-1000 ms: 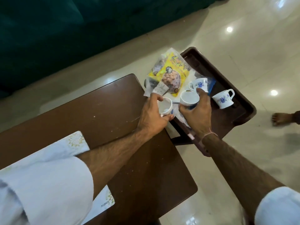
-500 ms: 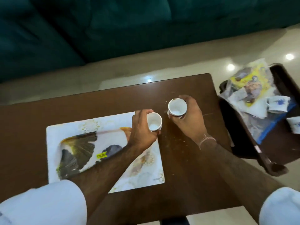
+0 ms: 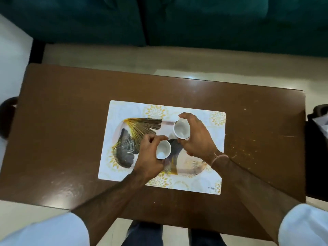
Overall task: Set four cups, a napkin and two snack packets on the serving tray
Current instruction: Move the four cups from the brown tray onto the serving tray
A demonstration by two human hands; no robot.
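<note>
A flat white serving tray (image 3: 124, 110) with gold and grey leaf print lies in the middle of the brown table (image 3: 62, 130). My left hand (image 3: 148, 157) grips a small white cup (image 3: 163, 152) from the side, just above the tray's middle. My right hand (image 3: 197, 137) holds a second white cup (image 3: 181, 129) over the tray, up and to the right of the first. Both cups are upright, mouths facing me. Whether they touch the tray is hidden by my fingers. The napkin, snack packets and other cups are almost wholly out of frame.
A dark green sofa (image 3: 177, 20) runs along the far side of the table. At the right edge, a dark side tray (image 3: 317, 110) with a bit of white wrapping peeks in. Crumbs (image 3: 245, 150) dot the table right of the serving tray. My legs show below the table's near edge.
Both hands have carried a cup each from the dark side tray on the right, across the table, to over the patterned tray. My view has swung left and centred on the table.
</note>
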